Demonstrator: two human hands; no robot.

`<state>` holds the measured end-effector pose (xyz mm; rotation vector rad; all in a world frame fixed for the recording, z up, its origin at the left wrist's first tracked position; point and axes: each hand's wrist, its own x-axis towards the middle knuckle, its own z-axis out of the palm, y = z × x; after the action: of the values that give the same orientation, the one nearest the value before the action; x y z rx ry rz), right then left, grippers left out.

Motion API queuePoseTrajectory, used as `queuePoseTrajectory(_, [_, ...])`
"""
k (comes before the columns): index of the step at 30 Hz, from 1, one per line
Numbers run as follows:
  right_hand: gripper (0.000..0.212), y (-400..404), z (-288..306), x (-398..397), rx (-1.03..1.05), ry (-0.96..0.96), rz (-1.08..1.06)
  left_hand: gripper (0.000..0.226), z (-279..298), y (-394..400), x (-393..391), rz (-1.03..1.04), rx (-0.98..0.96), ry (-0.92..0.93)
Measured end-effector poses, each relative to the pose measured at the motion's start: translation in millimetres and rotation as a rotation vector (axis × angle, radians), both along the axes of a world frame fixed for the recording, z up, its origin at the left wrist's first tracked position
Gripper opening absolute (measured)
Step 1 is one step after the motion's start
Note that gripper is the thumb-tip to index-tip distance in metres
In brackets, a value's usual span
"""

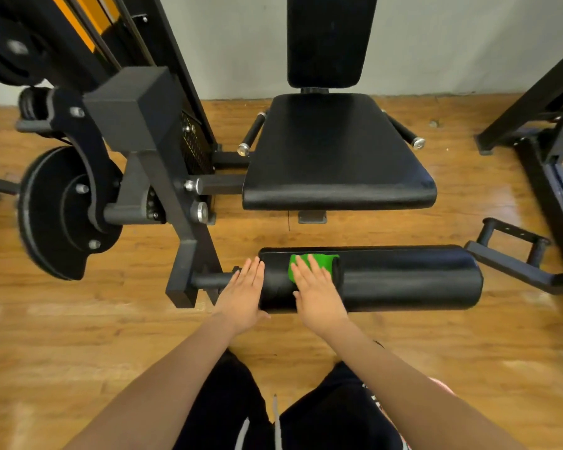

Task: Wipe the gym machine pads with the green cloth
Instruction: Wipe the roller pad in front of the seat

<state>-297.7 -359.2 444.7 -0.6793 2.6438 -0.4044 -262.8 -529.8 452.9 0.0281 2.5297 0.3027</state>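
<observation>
Green cloth under right hand fingers on roller pad.

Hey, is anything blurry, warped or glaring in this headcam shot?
Head view: wide-angle bending bows the frame uprights at the edges; the weight plate at left is smeared; soft glare streaks the seat pad and wooden floor; hands and green cloth look sharp.

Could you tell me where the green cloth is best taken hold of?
Probably the green cloth's far edge, from above: it drapes over the roller pad, and the right hand covers its near part.
</observation>
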Motion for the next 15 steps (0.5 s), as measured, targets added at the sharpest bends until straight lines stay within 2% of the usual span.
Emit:
queuePoseTrajectory(4, [0.058, -40, 4, -1, 0.008, -0.012, 0.092, 0.106, -3, -3, 1, 0.025, 0.049, -0.003])
queuePoseTrajectory(11, [0.069, -4, -9, 18, 0.073, 0.036, 0.382, 0.114, -8, 2, 2, 0.082, 0.060, 0.017])
queuePoseTrajectory(13, [0.068, 14, -14, 17, 0.062, 0.029, 0.370, 0.115, -7, 9, 1, 0.082, 0.011, 0.020])
queuePoseTrajectory(15, [0.061, 37, -18, 15, 0.032, 0.017, 0.271, 0.116, -5, 17, -4, 0.057, -0.040, 0.010])
